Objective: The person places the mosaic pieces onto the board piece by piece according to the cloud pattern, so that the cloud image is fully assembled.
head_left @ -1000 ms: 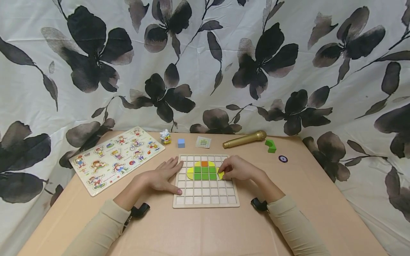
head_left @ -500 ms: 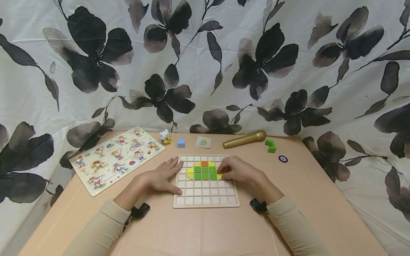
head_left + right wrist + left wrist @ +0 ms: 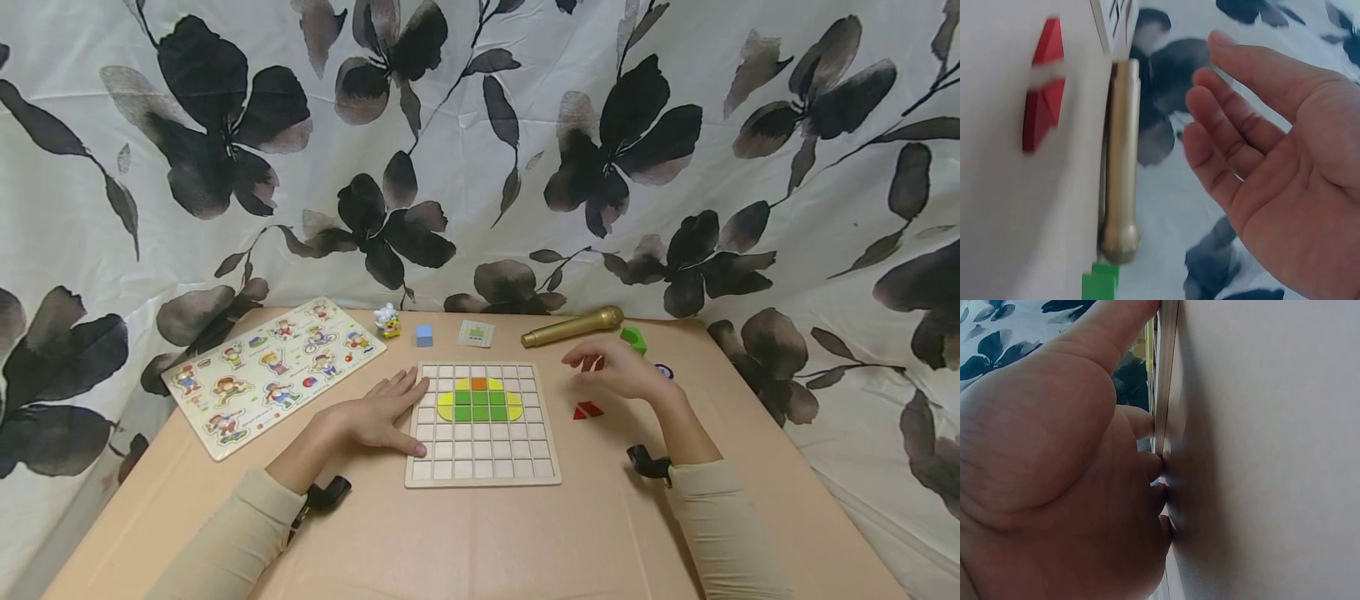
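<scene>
My left hand point(image 3: 378, 415) rests along the left edge of a wooden grid board point(image 3: 482, 482), its fingers straight and the thumb on the near part of the rim. Green squares point(image 3: 480, 413) lie in the board's cells, with an orange square point(image 3: 478, 384) above them and yellow rounded pieces point(image 3: 514, 412) at the corners. Right of the board, my right hand point(image 3: 621, 372) hovers over the table, fingers loosely bent and holding nothing. Just below it lie small red triangular pieces point(image 3: 591, 409); the right wrist view shows red pieces point(image 3: 1044, 119) apart from the hand.
A picture puzzle board point(image 3: 270, 375) lies at the left. Along the back stand a small figurine point(image 3: 387, 320), a blue cube point(image 3: 424, 336), a pattern card point(image 3: 476, 333), a gold microphone point(image 3: 573, 326) and a green block point(image 3: 634, 338). A dark round disc point(image 3: 665, 372) is partly hidden behind my right hand.
My right hand has let go of the yellow piece at the right side of the pattern and moved right, off the board. Red pieces now show below it. My left hand stays put.
</scene>
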`<state>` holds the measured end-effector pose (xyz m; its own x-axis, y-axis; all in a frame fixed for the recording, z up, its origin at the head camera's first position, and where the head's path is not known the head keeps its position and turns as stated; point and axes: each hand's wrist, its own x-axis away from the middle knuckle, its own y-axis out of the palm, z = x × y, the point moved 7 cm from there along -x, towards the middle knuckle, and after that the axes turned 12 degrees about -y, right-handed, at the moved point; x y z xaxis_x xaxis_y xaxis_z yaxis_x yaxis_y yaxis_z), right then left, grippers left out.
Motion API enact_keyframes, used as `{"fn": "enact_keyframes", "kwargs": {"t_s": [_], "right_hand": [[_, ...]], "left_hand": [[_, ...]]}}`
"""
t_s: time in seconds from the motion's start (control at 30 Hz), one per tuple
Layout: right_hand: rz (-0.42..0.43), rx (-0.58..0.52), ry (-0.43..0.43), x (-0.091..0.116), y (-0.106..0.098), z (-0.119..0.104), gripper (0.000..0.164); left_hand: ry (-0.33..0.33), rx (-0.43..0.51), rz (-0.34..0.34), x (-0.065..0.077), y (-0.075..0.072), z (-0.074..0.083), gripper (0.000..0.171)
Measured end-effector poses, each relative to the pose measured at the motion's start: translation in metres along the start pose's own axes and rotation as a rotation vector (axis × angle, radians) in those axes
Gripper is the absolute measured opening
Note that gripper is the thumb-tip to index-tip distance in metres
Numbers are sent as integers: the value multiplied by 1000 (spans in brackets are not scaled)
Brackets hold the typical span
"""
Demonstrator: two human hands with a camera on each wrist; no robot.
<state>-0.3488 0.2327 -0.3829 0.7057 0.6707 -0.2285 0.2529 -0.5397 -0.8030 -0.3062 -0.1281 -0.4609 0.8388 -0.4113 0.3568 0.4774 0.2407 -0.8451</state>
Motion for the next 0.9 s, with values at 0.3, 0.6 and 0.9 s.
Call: {"fn": "enact_keyframes", "kwargs": {"t_s": [0.3, 0.6, 0.9], "right_hand": [[-75, -65, 51, 15, -1, 29, 25], [-228, -147, 106, 19, 27, 46, 18], [-245, -118, 150, 19, 35, 47, 16]], "left_hand": [[2, -1, 7, 0, 0, -1, 123], [8, -11, 11, 0, 0, -1, 123], [4, -5, 4, 1, 0, 0, 123]]}}
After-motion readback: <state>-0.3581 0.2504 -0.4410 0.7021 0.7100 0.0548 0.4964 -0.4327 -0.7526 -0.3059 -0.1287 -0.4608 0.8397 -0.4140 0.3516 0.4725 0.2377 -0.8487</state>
